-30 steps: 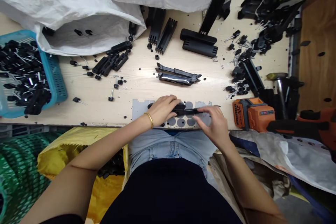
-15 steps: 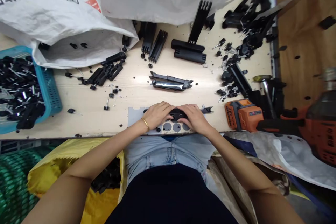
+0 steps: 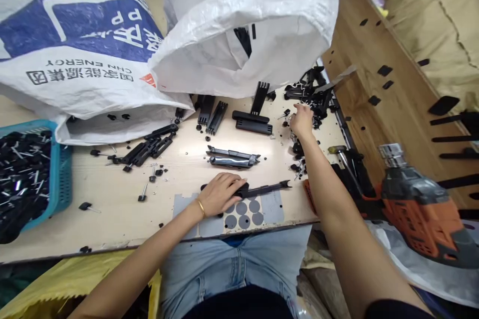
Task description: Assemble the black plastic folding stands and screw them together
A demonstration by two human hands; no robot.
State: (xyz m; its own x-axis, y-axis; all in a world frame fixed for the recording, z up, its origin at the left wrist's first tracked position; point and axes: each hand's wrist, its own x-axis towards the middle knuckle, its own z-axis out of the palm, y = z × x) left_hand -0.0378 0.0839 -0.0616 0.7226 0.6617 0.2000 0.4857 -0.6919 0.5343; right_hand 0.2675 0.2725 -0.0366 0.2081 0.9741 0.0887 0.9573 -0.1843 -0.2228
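My left hand (image 3: pixel 221 193) lies over a black plastic bracket at the front of the bench, its fingers closed round it. A slim black arm (image 3: pixel 267 188) with a forked end sticks out to the right from under that hand. My right hand (image 3: pixel 302 120) is stretched out to the far right, at the edge of a heap of black plastic parts (image 3: pixel 318 92). Its fingers are bent and partly apart, with nothing visible in them. Black-headed screws (image 3: pixel 298 167) lie beneath the right forearm. Beyond my left hand rests a pair of long black parts (image 3: pixel 234 158).
A blue basket (image 3: pixel 62 179) of black-headed screws stands at left. Two white woven sacks, one printed (image 3: pixel 112 70) and one open-mouthed (image 3: pixel 209 35), cover the back. An orange and black power tool (image 3: pixel 415 209) lies at right, beside a hammer (image 3: pixel 346 169) and a wooden board (image 3: pixel 359 70).
My right hand has left the bracket and reached out to the heap at far right. The left hand stays on the bracket. The view has tilted up, showing more of the sacks.
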